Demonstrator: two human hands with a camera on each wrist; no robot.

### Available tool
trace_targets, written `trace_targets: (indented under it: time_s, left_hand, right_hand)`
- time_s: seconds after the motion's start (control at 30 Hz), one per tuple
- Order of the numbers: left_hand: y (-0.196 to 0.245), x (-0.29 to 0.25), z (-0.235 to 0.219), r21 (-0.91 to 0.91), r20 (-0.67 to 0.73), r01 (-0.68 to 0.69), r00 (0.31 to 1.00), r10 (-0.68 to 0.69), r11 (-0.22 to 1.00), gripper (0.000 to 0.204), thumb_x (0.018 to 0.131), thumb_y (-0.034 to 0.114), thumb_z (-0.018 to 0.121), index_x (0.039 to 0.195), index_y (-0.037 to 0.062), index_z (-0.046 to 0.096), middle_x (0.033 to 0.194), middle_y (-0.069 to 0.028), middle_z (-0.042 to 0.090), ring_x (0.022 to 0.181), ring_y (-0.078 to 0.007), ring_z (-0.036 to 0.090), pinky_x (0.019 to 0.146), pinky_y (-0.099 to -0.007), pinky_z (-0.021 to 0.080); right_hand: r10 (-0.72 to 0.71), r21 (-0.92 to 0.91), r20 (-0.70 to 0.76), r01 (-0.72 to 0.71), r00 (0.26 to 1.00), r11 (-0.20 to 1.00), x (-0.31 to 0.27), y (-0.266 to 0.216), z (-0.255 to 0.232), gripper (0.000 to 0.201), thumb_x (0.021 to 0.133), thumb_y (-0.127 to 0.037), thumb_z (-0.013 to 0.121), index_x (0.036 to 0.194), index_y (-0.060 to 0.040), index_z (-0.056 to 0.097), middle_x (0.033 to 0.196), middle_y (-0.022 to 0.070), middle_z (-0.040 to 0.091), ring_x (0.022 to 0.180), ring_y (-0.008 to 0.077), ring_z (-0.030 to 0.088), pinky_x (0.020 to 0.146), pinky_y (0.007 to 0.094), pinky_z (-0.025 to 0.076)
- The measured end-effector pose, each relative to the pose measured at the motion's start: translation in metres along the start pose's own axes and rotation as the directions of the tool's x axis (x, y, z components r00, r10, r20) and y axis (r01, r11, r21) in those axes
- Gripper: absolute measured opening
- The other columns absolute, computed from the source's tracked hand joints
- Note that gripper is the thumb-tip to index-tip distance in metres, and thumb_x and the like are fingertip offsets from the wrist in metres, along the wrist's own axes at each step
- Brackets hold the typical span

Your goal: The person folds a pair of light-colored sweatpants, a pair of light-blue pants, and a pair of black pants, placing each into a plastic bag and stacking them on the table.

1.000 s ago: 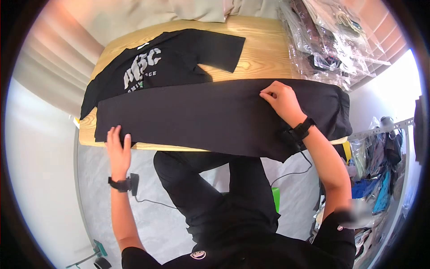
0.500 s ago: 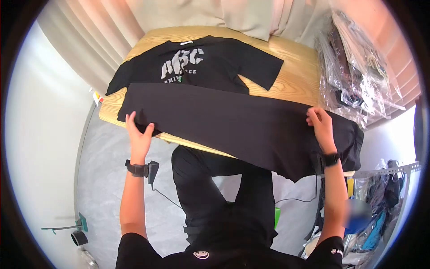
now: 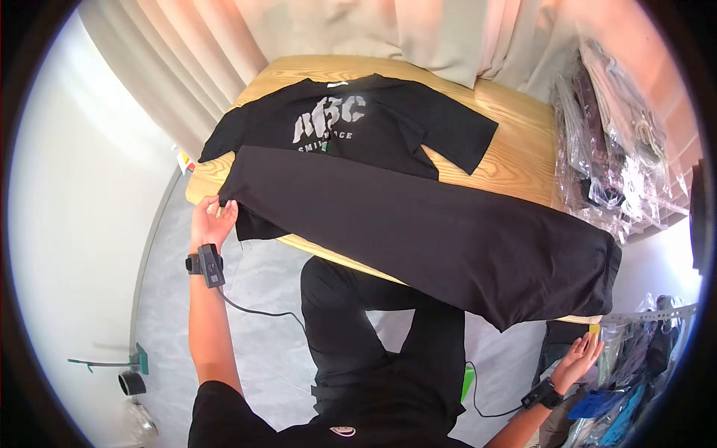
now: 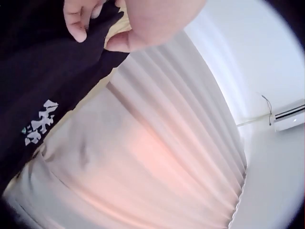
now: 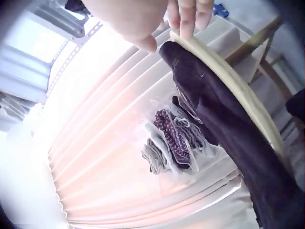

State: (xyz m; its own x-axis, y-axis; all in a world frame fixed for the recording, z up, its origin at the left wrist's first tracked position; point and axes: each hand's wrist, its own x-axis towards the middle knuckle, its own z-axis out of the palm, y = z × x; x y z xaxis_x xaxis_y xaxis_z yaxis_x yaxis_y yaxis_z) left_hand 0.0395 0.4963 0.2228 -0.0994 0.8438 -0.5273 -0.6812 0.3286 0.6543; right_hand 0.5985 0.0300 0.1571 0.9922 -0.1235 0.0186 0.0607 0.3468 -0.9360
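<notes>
A long black folded garment (image 3: 418, 231) lies slantwise across the table (image 3: 523, 172), over the lower part of a black T-shirt (image 3: 396, 112) with grey lettering. At its left end, my left hand (image 3: 213, 224) pinches the front corner between thumb and fingers; a dark layer shows underneath. The left wrist view has this hand (image 4: 157, 24) at the edge of the dark cloth. Beyond the garment's right end, my right hand (image 3: 577, 364) hangs below the table's front corner, fingers relaxed and holding nothing. The right wrist view shows it (image 5: 143, 19) near the table edge (image 5: 233, 81).
Clear plastic bags of folded clothes (image 3: 612, 142) lie at the table's right side. Curtains (image 3: 358, 26) hang behind. A rack with bagged clothes (image 3: 635, 351) stands at the lower right. Cables run from both wrist cameras.
My right hand has left the garment and moved down and right, off the table. My left hand has closed on the left corner, whose edge is drawn in. The view has shifted.
</notes>
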Motion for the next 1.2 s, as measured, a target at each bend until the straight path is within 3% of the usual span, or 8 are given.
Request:
trace_targets:
  time_s: [0.07, 0.17, 0.33, 0.4, 0.63, 0.7, 0.9, 1.2]
  left_hand:
    - [0.002, 0.019, -0.008, -0.084, -0.005, -0.021, 1.0, 0.02, 0.996, 0.031, 0.081, 0.007, 0.059, 0.105, 0.0004, 0.04, 0.096, -0.0142, 0.051, 0.089, -0.0243, 0.056, 0.078, -0.0326, 0.05]
    - [0.013, 0.036, -0.016, 0.044, 0.166, 0.115, 0.979, -0.121, 0.992, 0.034, 0.081, 0.008, 0.062, 0.109, 0.0006, 0.045, 0.101, -0.0137, 0.05, 0.085, -0.022, 0.056, 0.066, -0.027, 0.049]
    - [0.01, 0.031, -0.002, 0.442, 0.081, 0.028, 0.994, -0.07, 0.897, 0.026, 0.079, 0.022, 0.073, 0.068, 0.0162, 0.049, 0.054, 0.0062, 0.047, 0.044, -0.005, 0.044, 0.039, -0.0183, 0.032]
    - [0.013, 0.034, 0.0, 0.524, 0.082, 0.027, 0.993, -0.081, 0.851, 0.028, 0.078, 0.023, 0.073, 0.068, 0.0158, 0.049, 0.055, 0.0059, 0.047, 0.043, -0.005, 0.043, 0.038, -0.0179, 0.029]
    - [0.006, 0.027, 0.012, 0.919, 0.172, -0.232, 0.964, 0.205, 0.318, 0.029, 0.078, 0.031, 0.071, 0.087, 0.0061, 0.06, 0.065, 0.0047, 0.052, 0.049, -0.0042, 0.04, 0.042, -0.0214, 0.028]
    - [0.004, 0.03, 0.014, 0.924, 0.196, -0.262, 0.95, 0.243, 0.278, 0.034, 0.08, 0.027, 0.07, 0.099, 0.0011, 0.06, 0.078, 0.0, 0.059, 0.062, -0.0082, 0.049, 0.055, -0.0234, 0.039]
    - [-0.018, 0.038, 0.024, 0.512, 0.385, -0.622, 0.783, 0.489, 0.593, 0.027, 0.083, 0.016, 0.064, 0.102, -0.0017, 0.059, 0.098, -0.0075, 0.062, 0.091, -0.0157, 0.057, 0.083, -0.0258, 0.043]
    - [0.004, 0.071, 0.012, 0.573, 0.135, -0.361, 0.927, 0.35, 0.736, 0.025, 0.072, -0.001, 0.066, 0.096, -0.0026, 0.059, 0.094, -0.0113, 0.064, 0.085, -0.0223, 0.063, 0.074, -0.0321, 0.052]
  right_hand:
    - [0.23, 0.133, 0.139, -0.248, 0.963, 0.959, 0.014, 0.01, -0.028, 0.041, 0.094, -0.023, 0.054, 0.128, -0.0035, 0.044, 0.13, 0.0069, 0.048, 0.11, 0.0153, 0.049, 0.093, 0.0287, 0.039]
    - [0.256, 0.098, 0.116, -0.267, 0.96, 0.959, 0.023, 0.013, -0.035, 0.041, 0.095, -0.029, 0.051, 0.127, -0.0028, 0.045, 0.125, 0.0049, 0.05, 0.105, 0.0122, 0.05, 0.091, 0.027, 0.04]
    - [0.258, 0.166, 0.187, -0.29, 0.948, 0.943, 0.025, -0.001, -0.022, 0.045, 0.098, -0.031, 0.045, 0.13, -0.0008, 0.042, 0.129, 0.0066, 0.048, 0.112, 0.0143, 0.049, 0.096, 0.0276, 0.039]
    - [0.218, 0.277, 0.439, -0.362, 0.872, 0.89, 0.018, -0.009, -0.013, 0.041, 0.097, -0.021, 0.044, 0.132, 0.0014, 0.041, 0.135, 0.0137, 0.044, 0.127, 0.0227, 0.041, 0.106, 0.0339, 0.035]
    - [0.353, 0.304, 0.475, -0.527, 0.806, 0.794, -0.004, -0.036, 0.031, 0.047, 0.096, -0.015, 0.039, 0.138, 0.0044, 0.029, 0.139, 0.0217, 0.035, 0.133, 0.0321, 0.031, 0.111, 0.0412, 0.027]
    - [0.396, 0.162, 0.707, -0.679, 0.586, 0.716, 0.01, -0.028, 0.021, 0.042, 0.095, -0.017, 0.046, 0.129, 0.0073, 0.039, 0.137, 0.0233, 0.037, 0.131, 0.031, 0.034, 0.111, 0.0447, 0.028]
    - [0.502, 0.157, 0.551, -0.673, 0.667, 0.722, 0.018, -0.027, 0.019, 0.035, 0.09, -0.019, 0.054, 0.117, 0.0027, 0.049, 0.129, 0.018, 0.046, 0.128, 0.0297, 0.039, 0.108, 0.0453, 0.031]
    - [0.531, 0.27, 0.259, -0.588, 0.807, 0.762, 0.026, -0.019, 0.017, 0.04, 0.088, -0.017, 0.054, 0.124, -0.002, 0.044, 0.124, 0.0162, 0.046, 0.125, 0.0289, 0.04, 0.106, 0.0457, 0.031]
